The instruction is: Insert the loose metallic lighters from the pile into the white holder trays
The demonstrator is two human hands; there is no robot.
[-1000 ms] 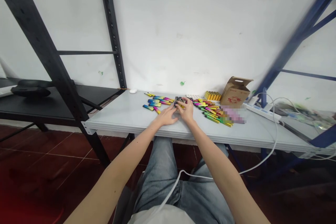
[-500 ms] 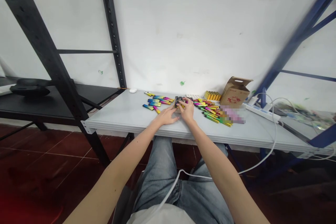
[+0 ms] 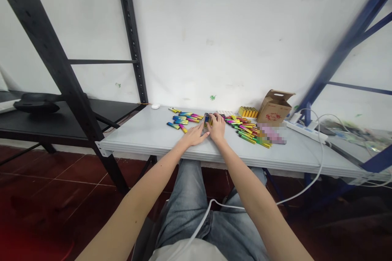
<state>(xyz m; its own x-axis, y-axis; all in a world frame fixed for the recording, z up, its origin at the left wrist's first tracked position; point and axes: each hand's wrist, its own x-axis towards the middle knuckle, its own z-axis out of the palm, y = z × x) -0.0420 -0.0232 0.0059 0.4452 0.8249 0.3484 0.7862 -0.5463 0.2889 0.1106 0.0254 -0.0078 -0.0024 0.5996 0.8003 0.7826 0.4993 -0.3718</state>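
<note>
Both hands meet at a small clear case [image 3: 206, 119] standing on the table, with dark and shiny blue pieces, seemingly lighters, inside. My left hand [image 3: 192, 136] closes on its left and front side, thumb pointing right. Over its right side and top bend the fingers of my right hand [image 3: 217, 127], hiding much of the case. To the left lie loose metallic lighters [image 3: 180, 120] in blue, yellow and pink. A larger heap of coloured lighters [image 3: 246, 131] spreads to the right of my right hand.
Behind the heap stand a block of upright yellow lighters [image 3: 248, 111] and a brown carton [image 3: 273, 108]. A power strip [image 3: 306, 131] with a white cable [image 3: 320, 159] lies on the right. A white earbud case [image 3: 155, 106] sits at the back left of the table [image 3: 134, 132].
My right hand's fingers have shifted slightly to the left over the case. A shiny blue piece now shows where dark tops showed before. The left hand has barely moved.
</note>
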